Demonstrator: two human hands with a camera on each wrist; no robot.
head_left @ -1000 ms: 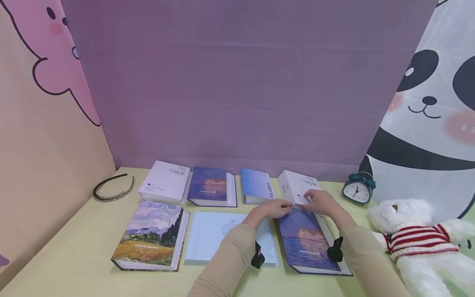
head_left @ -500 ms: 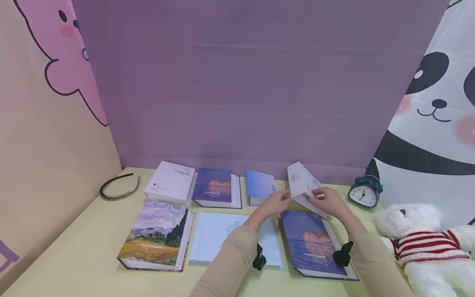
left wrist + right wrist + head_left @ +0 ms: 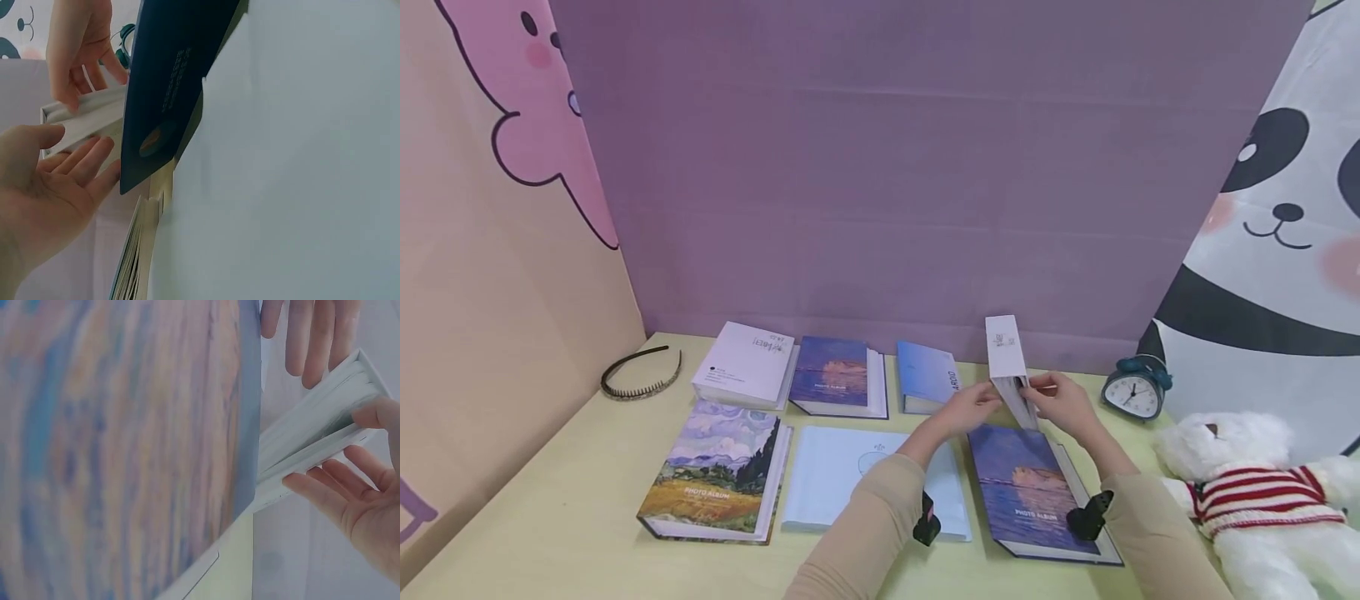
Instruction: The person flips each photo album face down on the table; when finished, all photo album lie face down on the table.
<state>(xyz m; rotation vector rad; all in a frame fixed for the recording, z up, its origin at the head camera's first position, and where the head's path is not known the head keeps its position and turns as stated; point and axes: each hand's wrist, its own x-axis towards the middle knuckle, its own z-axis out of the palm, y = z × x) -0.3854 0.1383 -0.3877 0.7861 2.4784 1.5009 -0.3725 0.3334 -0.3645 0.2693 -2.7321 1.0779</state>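
Observation:
A white photo album [image 3: 1006, 354] stands on edge at the back right, its lettered spine facing up and its pages toward me. My left hand [image 3: 967, 408] holds its left side, thumb at the corner and fingers along the cover in the left wrist view. On the other side my right hand [image 3: 1063, 404] pinches it, the thumb [image 3: 375, 414] at the page edges and the fingers under the cover. Just in front lies a photo album with a seascape cover [image 3: 1030, 492], below my right forearm. A pale blue album [image 3: 827, 475] lies beneath my left forearm.
Along the back are another white album [image 3: 745, 365], a second seascape album [image 3: 829, 371] and a blue Polaroid album [image 3: 925, 371]. A landscape-painting album [image 3: 715, 475] lies front left. A headband [image 3: 640, 390], an alarm clock [image 3: 1133, 392] and a teddy bear [image 3: 1247, 492] flank them.
The white album at the back right went from lying flat to standing on edge, turned so its spine points up. Both hands stayed on it. The view shifted slightly; the other albums stayed put.

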